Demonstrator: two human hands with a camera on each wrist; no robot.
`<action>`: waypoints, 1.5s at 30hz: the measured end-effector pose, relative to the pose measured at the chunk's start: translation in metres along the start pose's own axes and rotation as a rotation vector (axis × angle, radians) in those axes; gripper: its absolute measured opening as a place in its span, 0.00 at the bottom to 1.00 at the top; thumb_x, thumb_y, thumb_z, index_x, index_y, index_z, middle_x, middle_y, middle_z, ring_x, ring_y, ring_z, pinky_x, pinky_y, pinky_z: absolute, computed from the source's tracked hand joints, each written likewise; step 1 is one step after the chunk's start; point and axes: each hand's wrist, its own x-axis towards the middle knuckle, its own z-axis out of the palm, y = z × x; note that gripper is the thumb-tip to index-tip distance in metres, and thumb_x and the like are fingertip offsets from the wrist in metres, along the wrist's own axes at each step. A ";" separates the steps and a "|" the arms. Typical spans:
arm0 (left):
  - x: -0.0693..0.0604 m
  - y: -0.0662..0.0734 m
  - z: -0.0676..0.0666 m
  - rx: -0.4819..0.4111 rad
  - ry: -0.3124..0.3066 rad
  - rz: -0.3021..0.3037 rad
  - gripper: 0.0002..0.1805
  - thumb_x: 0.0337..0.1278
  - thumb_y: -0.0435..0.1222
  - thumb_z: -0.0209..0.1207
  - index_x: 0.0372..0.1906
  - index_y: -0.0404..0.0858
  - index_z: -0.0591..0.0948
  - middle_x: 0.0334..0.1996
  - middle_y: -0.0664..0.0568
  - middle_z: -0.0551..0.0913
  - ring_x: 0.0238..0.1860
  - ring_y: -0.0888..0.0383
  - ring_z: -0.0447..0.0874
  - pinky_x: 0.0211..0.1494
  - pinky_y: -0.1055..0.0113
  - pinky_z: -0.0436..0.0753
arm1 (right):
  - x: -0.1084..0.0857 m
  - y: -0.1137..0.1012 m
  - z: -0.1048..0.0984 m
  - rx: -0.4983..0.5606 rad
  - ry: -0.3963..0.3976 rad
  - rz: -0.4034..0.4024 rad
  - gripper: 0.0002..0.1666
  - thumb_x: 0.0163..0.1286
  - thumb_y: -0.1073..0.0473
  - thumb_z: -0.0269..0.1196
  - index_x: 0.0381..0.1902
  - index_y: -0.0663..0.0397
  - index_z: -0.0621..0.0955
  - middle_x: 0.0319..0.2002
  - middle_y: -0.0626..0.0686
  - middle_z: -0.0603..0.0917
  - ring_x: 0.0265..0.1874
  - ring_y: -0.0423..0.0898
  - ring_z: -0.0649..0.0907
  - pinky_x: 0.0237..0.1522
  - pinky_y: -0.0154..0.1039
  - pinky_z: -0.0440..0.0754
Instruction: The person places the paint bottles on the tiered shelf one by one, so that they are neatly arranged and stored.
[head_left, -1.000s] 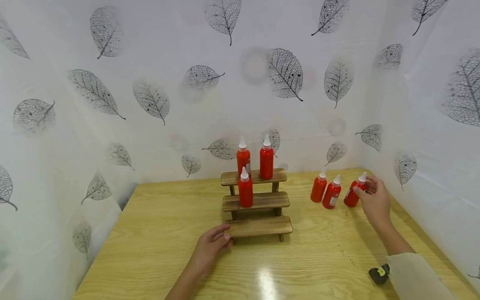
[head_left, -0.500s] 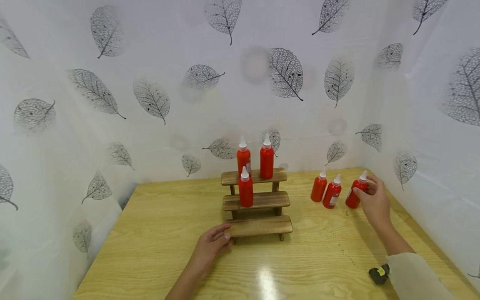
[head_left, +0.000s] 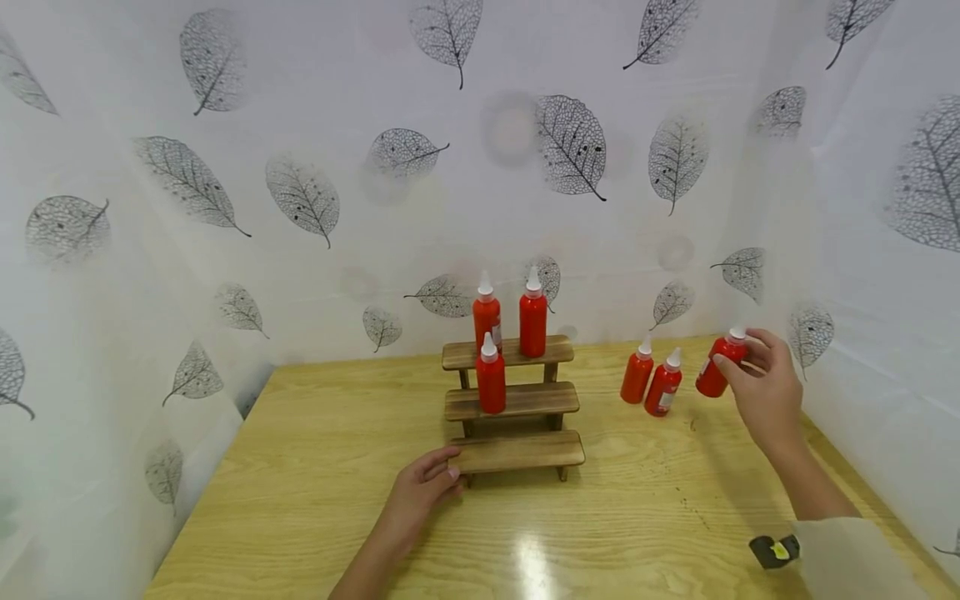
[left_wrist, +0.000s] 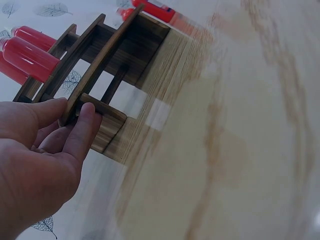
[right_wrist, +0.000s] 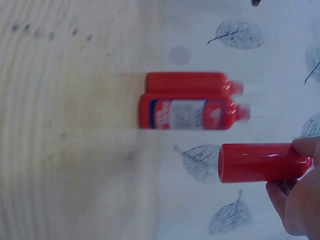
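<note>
My right hand (head_left: 768, 392) grips a red squeeze bottle (head_left: 722, 365) with a white nozzle, thumb on the near side. The bottle is tilted and off the table; in the right wrist view its base (right_wrist: 240, 163) shows free. My left hand (head_left: 420, 496) pinches the left end of the lowest step of a three-tier wooden stand (head_left: 517, 452); in the left wrist view the fingers (left_wrist: 82, 127) lie around that step's end. On the top tier stand two red bottles (head_left: 533, 325), and one more bottle (head_left: 491, 383) stands at the left of the middle tier.
Two more red bottles (head_left: 636, 377) (head_left: 663, 390) stand close together on the wooden table (head_left: 337, 433), between the stand and my right hand. A white leaf-print sheet (head_left: 510, 225) hangs behind the table and along both sides.
My right hand has lifted its bottle off the table and moved slightly up and to the right. My left hand and the stand have not moved.
</note>
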 end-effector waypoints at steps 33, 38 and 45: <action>-0.001 0.000 0.000 0.003 -0.008 0.008 0.29 0.70 0.36 0.61 0.70 0.30 0.70 0.66 0.36 0.75 0.56 0.54 0.83 0.61 0.62 0.85 | -0.053 -0.127 0.099 0.300 -0.315 -0.280 0.34 0.70 0.58 0.68 0.70 0.51 0.69 0.60 0.55 0.79 0.59 0.50 0.79 0.58 0.26 0.82; -0.001 0.000 -0.001 -0.001 -0.009 0.004 0.29 0.70 0.37 0.61 0.70 0.30 0.70 0.66 0.37 0.75 0.56 0.53 0.83 0.61 0.62 0.85 | -0.056 -0.129 0.116 0.314 -0.339 -0.279 0.33 0.69 0.58 0.69 0.68 0.52 0.70 0.59 0.56 0.79 0.59 0.51 0.80 0.61 0.34 0.83; -0.001 0.000 0.000 0.001 -0.010 0.005 0.29 0.70 0.37 0.61 0.70 0.30 0.70 0.67 0.36 0.74 0.57 0.53 0.82 0.61 0.62 0.85 | -0.058 -0.131 0.137 0.337 -0.380 -0.272 0.32 0.68 0.59 0.70 0.67 0.51 0.71 0.59 0.58 0.80 0.58 0.55 0.81 0.63 0.54 0.82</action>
